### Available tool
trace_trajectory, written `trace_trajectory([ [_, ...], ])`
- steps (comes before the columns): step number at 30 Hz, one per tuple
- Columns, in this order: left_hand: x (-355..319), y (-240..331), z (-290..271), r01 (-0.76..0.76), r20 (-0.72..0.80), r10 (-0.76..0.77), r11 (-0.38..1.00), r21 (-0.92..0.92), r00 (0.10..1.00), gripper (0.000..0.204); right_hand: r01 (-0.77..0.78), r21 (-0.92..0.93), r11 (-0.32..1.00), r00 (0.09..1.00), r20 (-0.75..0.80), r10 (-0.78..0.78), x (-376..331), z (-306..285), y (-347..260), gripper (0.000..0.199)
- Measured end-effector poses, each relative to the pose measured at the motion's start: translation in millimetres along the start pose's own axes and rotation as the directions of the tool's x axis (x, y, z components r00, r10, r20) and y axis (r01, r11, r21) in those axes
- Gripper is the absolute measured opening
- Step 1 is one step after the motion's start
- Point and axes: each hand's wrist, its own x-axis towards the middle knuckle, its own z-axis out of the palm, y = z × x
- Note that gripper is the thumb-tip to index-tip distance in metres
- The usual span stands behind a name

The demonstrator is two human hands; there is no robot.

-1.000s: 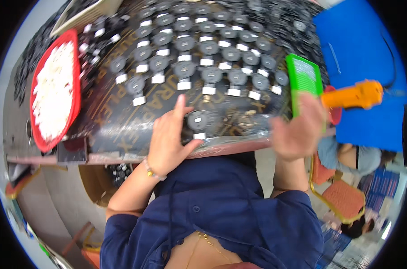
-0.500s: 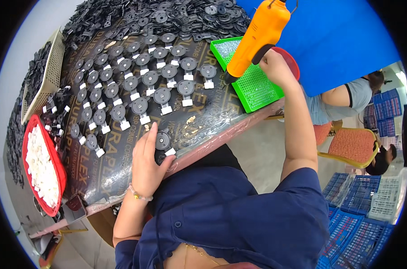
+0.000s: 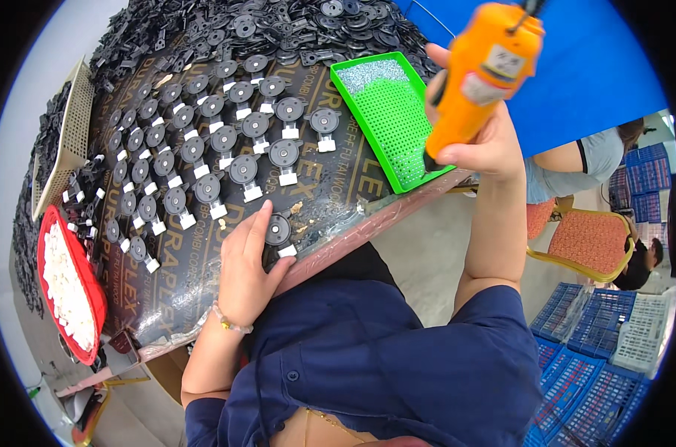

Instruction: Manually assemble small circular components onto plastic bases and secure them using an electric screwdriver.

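My right hand (image 3: 494, 141) grips an orange electric screwdriver (image 3: 472, 82), its dark tip slanting down to the near end of a green tray (image 3: 381, 145). Whether the tip touches a screw is too small to tell. The perforated tray holds small silvery screws, heaped at its far end and scattered nearer. By the table's front edge, my left hand (image 3: 245, 261) lies with fingers stretched and thumb apart. Between them sits a round black plastic part (image 3: 278, 229) with a white block (image 3: 287, 252) at its foot. Similar assembled parts (image 3: 243, 170) stand in rows beyond.
Loose black parts (image 3: 278, 30) pile along the table's far side. At left are a red basket (image 3: 97, 298) of white pieces and a cream crate (image 3: 73, 123) of black parts. A person (image 3: 580, 160) sits to the right, near an orange chair (image 3: 585, 242) and stacked blue crates (image 3: 595, 320).
My right hand has swung the screwdriver rightward, from the tray's left side to over its near end. My left hand remains beside the same black part. The view has shifted slightly.
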Motion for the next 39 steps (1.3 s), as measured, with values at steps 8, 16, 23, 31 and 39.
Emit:
trace_trajectory([
  [8, 10, 7, -2, 0.048, -0.031, -0.05, 0.997, -0.052, 0.998, 0.085, 0.076, 0.09, 0.993, 0.961, -0.272, -0.049, 1, 1, 21, 0.049],
  [16, 18, 5, -5, 0.059, -0.039, -0.062, 0.997, -0.057, 0.997, 0.052, 0.229, 0.132, 0.964, 0.96, -0.194, -0.202, 21, 8, 48, 0.037],
  [23, 38, 8, -1, 0.036, 0.031, -0.033, 0.995, -0.096, 0.999, 0.049, 0.25, -0.005, 0.968, 0.899, -0.371, -0.234, 22, 19, 72, 0.044],
  [31, 31, -3, 11, 0.027, -0.052, -0.036, 0.985, -0.17, 0.998, 0.049, 0.236, -0.021, 0.972, 0.897, -0.38, -0.226, 21, 27, 79, 0.048],
  [39, 29, -4, 14, 0.035, -0.081, -0.051, 0.983, -0.18, 0.995, 0.051, 0.239, -0.058, 0.969, 0.873, -0.425, -0.24, 17, 32, 78, 0.045],
])
